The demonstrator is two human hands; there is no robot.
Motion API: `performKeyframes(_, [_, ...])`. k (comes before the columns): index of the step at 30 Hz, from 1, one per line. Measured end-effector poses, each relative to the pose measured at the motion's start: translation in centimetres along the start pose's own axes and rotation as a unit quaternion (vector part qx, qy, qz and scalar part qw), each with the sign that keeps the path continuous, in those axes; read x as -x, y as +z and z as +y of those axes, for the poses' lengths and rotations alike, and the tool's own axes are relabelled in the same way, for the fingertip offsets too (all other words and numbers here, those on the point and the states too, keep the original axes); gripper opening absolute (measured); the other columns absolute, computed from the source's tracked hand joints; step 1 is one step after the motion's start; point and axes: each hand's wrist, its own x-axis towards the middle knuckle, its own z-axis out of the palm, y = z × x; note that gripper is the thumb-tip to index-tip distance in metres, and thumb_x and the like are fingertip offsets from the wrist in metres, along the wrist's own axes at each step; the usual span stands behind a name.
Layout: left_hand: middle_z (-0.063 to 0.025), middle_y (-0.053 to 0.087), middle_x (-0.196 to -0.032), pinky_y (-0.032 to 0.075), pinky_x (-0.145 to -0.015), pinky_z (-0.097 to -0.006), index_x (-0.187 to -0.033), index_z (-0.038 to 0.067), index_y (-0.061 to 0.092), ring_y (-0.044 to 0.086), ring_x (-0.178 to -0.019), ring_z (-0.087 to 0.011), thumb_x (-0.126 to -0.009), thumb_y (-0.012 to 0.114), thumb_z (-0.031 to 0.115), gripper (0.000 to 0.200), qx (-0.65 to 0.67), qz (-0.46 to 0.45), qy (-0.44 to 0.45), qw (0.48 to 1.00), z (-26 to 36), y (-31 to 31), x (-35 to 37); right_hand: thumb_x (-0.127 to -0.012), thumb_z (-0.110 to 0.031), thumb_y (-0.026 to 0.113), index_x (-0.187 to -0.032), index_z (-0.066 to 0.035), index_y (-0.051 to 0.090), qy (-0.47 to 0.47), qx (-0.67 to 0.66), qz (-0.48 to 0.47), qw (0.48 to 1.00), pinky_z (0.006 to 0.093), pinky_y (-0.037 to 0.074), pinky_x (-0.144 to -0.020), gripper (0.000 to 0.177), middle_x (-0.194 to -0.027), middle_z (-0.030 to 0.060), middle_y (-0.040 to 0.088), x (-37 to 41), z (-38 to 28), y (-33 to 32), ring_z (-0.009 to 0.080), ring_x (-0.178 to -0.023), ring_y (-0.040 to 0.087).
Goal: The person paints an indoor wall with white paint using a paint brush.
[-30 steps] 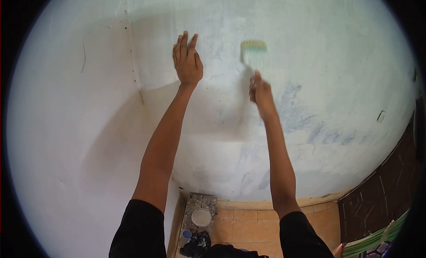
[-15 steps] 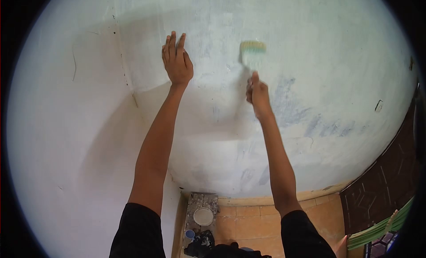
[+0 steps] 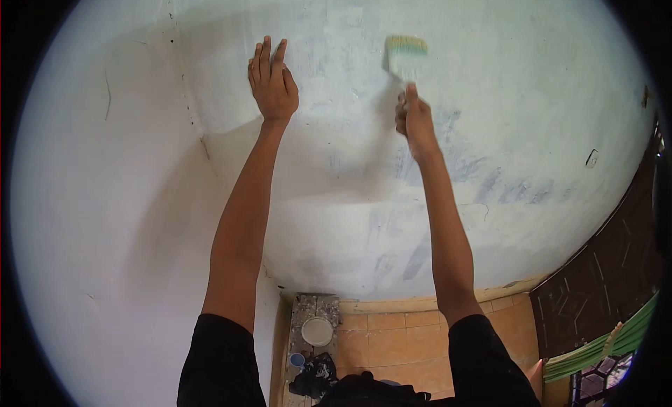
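Observation:
My right hand [image 3: 416, 123] grips the handle of a wide paintbrush [image 3: 407, 55], bristles pointing up. The brush has pale yellow bristles with a green-tinted band and a whitish, paint-covered lower part; it is against or very near the wall. My left hand [image 3: 274, 85] lies spread, fingers upward, on or close to the wall [image 3: 336, 151], left of the brush and holding nothing. Pale greenish-white paint covers much of this wall, with bluish-grey patches showing below and right of the brush.
A paint-spattered bench [image 3: 303, 309] below carries a round whitish container [image 3: 317, 331], a blue cup [image 3: 297, 359] and a black plastic bag [image 3: 316, 377]. Orange tiles [image 3: 388, 344] cover the floor. At right are a dark patterned door [image 3: 588, 288], green curtain [image 3: 595, 358] and wall fitting [image 3: 592, 158].
My right hand and the paintbrush have moved up and slightly right along the wall. My left hand stays spread by the wall; the whole view has shifted slightly.

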Motion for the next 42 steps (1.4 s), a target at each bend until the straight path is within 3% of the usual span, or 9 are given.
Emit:
performKeyframes(5, [-0.0121,0.043,-0.145,0.025,-0.113,-0.0496,-0.134,0.014,0.053,0.035,-0.137,-0.0307,-0.092,0.042,0.007,0.044,0.007,0.005,0.003,1.000,0.0,-0.2,0.0,-0.097,-0.058,0.042,-0.075,-0.014,0.047,0.169,-0.005,-0.004,0.986,0.0213,0.023,-0.040,0.049,-0.056,-0.0065,0.037,8.7,7.2,-0.9,0.0038,-0.044,0.029])
performKeyframes(12, [-0.0125,0.043,-0.145,0.024,-0.113,-0.0504,-0.135,0.013,0.053,0.034,-0.138,-0.0314,-0.091,0.042,0.006,0.046,-0.001,-0.003,0.001,1.000,0.1,-0.1,0.0,-0.098,-0.056,0.042,-0.085,-0.010,0.051,-0.002,0.031,-0.012,0.999,0.0218,0.018,-0.041,0.049,-0.059,-0.0085,0.032,1.3,-2.7,-2.1,0.0020,-0.046,0.024])
performKeyframes(16, [-0.0122,0.043,-0.145,0.024,-0.113,-0.0504,-0.135,0.013,0.052,0.034,-0.138,-0.0306,-0.091,0.042,0.006,0.046,0.006,-0.005,-0.001,1.000,0.4,-0.2,-0.1,-0.098,-0.056,0.041,-0.079,-0.011,0.050,0.018,0.053,0.018,0.998,0.0223,0.021,-0.041,0.050,-0.057,-0.0062,0.034,0.3,1.4,-3.8,0.0040,-0.045,0.025])
performKeyframes(20, [-0.0120,0.043,-0.146,0.024,-0.113,-0.0504,-0.136,0.014,0.051,0.034,-0.138,-0.0303,-0.092,0.041,0.006,0.046,0.008,-0.003,0.002,1.000,0.5,-0.5,0.1,-0.096,-0.059,0.043,-0.078,-0.013,0.049,0.192,0.039,0.003,0.981,0.0224,0.021,-0.040,0.050,-0.053,-0.0069,0.031,8.3,4.2,-3.4,0.0036,-0.044,0.027])
performKeyframes(26, [-0.0118,0.043,-0.146,0.025,-0.112,-0.0503,-0.135,0.013,0.052,0.035,-0.138,-0.0305,-0.092,0.042,0.006,0.045,0.002,0.001,0.007,1.000,0.4,-0.2,0.0,-0.096,-0.058,0.045,-0.084,-0.010,0.051,0.006,-0.010,0.003,1.000,0.0221,0.020,-0.041,0.050,-0.058,-0.0062,0.036,2.0,-3.5,-3.9,0.0045,-0.046,0.026])
performKeyframes(29, [-0.0118,0.043,-0.146,0.025,-0.112,-0.0503,-0.134,0.013,0.053,0.035,-0.138,-0.0307,-0.091,0.042,0.006,0.045,0.006,0.008,0.012,1.000,0.4,-0.2,-0.2,-0.096,-0.059,0.044,-0.086,-0.010,0.050,0.043,-0.007,0.018,0.999,0.0225,0.019,-0.041,0.050,-0.058,-0.0062,0.034,-0.3,-2.6,-4.7,0.0045,-0.045,0.025])
performKeyframes(34, [-0.0114,0.043,-0.146,0.025,-0.113,-0.0500,-0.135,0.014,0.053,0.035,-0.138,-0.0305,-0.092,0.042,0.006,0.045,0.005,0.004,0.005,1.000,0.4,-0.3,-0.1,-0.097,-0.056,0.043,-0.081,-0.014,0.048,0.179,0.003,0.035,0.983,0.0218,0.017,-0.040,0.046,-0.057,-0.0080,0.030,6.8,3.2,-5.4,0.0028,-0.044,0.024])
performKeyframes(40, [-0.0098,0.042,-0.146,0.024,-0.113,-0.0492,-0.135,0.015,0.053,0.035,-0.138,-0.0293,-0.092,0.042,0.006,0.045,0.000,0.000,-0.001,1.000,0.5,-0.3,-0.1,-0.099,-0.052,0.043,-0.076,-0.014,0.044,0.000,-0.008,-0.008,1.000,0.0208,0.020,-0.045,0.044,-0.060,-0.0092,0.030,2.8,-4.0,-5.9,0.0029,-0.049,0.023])
performKeyframes(42, [-0.0093,0.042,-0.147,0.024,-0.113,-0.0488,-0.135,0.015,0.053,0.035,-0.138,-0.0288,-0.092,0.042,0.006,0.045,0.000,-0.001,0.001,1.000,0.4,-0.3,0.0,-0.099,-0.052,0.043,-0.080,-0.014,0.046,0.012,-0.034,-0.024,0.999,0.0203,0.022,-0.046,0.043,-0.061,-0.0092,0.031,0.4,-5.2,-6.3,0.0036,-0.050,0.025])
